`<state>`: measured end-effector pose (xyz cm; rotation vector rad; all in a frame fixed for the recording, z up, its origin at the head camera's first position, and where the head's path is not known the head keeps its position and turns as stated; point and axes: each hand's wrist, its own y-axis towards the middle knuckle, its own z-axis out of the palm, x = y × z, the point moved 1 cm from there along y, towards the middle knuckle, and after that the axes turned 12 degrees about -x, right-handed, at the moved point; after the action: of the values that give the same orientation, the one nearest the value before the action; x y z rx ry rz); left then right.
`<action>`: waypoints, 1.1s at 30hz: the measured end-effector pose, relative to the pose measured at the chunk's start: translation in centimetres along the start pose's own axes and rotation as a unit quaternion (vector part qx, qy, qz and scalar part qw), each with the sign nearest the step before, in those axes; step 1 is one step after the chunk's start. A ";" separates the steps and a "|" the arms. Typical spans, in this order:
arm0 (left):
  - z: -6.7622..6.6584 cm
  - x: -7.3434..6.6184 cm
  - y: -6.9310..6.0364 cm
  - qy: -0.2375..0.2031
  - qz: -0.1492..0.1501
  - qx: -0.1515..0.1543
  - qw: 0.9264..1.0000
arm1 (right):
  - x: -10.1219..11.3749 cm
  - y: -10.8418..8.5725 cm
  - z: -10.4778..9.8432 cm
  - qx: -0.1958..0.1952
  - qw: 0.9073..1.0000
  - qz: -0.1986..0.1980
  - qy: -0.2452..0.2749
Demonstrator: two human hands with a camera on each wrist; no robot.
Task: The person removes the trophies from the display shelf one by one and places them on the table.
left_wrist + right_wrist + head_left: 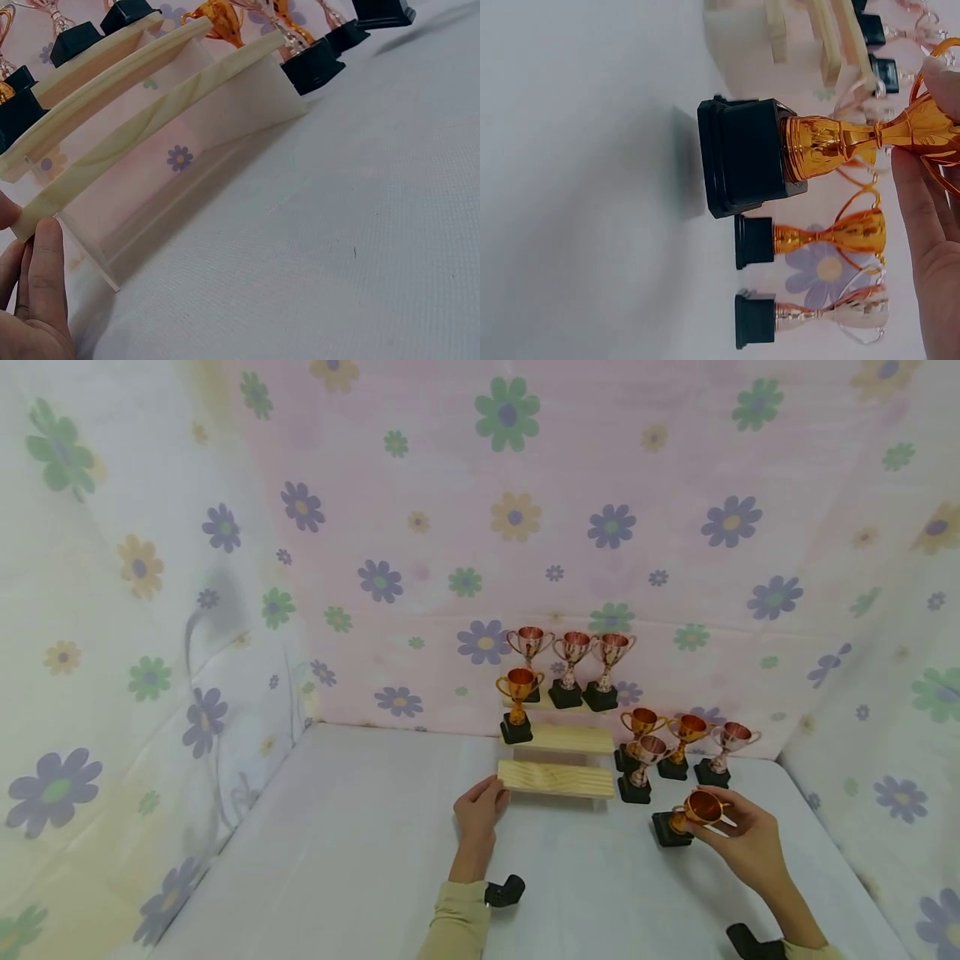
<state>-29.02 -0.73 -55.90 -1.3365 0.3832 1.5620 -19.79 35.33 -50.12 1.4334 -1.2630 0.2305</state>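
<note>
My right hand [750,843] grips a gold trophy cup [922,135] by its bowl, thumb on one side and fingers on the other. The trophy's black base [750,157] hangs a little above the table. On the left, my left hand [480,810] pinches the left end of the bottom step of a small wooden tiered stand [555,778], thumb above and fingers beneath in the left wrist view. Three rose-gold trophies [574,647] stand on the top step. Another gold trophy [518,685] stands at the left end of the middle step.
Right of the stand, two gold trophies [688,728] and two rose-gold trophies [733,739] stand upright on the white table [360,827]. A flowered cloth [420,527] rises behind and at both sides. Black camera mounts [505,891] sit on both wrists.
</note>
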 end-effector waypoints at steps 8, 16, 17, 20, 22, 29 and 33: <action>-0.1 0.6 0.6 0.006 -0.009 -0.012 1.000 | -1.9 2.3 0.1 0.004 1.000 0.012 0.000; -0.3 0.4 0.5 0.011 -0.012 -0.003 1.000 | -3.7 4.7 0.5 0.017 0.999 0.019 -0.021; -0.3 0.4 0.6 0.011 -0.013 -0.002 1.000 | -3.9 5.0 0.5 0.018 0.999 0.019 -0.026; -0.3 0.4 0.6 0.014 -0.018 -0.002 1.000 | -4.4 5.6 0.7 0.021 0.999 0.031 -0.034; -0.3 0.4 0.6 0.016 -0.024 -0.003 1.000 | -4.7 5.9 0.7 0.026 0.998 0.042 -0.040; -0.1 0.5 0.7 0.017 -0.020 -0.002 1.000 | -5.4 6.5 0.6 0.031 0.997 0.059 -0.040; -0.1 0.5 0.7 0.014 -0.017 -0.001 1.000 | -5.7 6.7 0.7 0.033 0.996 0.070 -0.032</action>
<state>-29.53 -0.89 -56.60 -1.3609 0.3739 1.5174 -27.63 39.44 -50.56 1.4182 -1.4217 0.3264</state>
